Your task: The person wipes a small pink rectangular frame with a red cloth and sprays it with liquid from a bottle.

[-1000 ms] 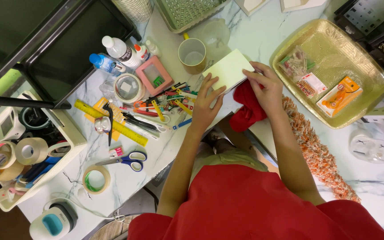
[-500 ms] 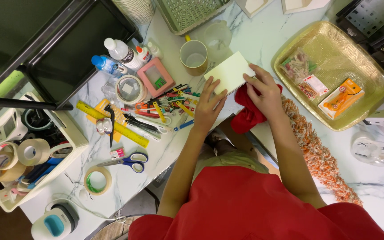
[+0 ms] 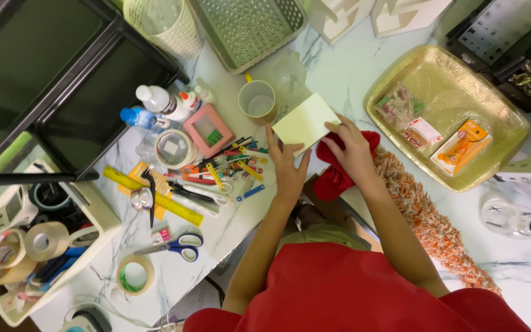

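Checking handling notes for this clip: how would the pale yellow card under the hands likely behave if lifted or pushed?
The pale yellow card looks thin and flat with crisp edges, so probably light and fairly stiff, though bendable. On the smooth marble table it would likely slide easily. The left hand and right hand touch its edges.
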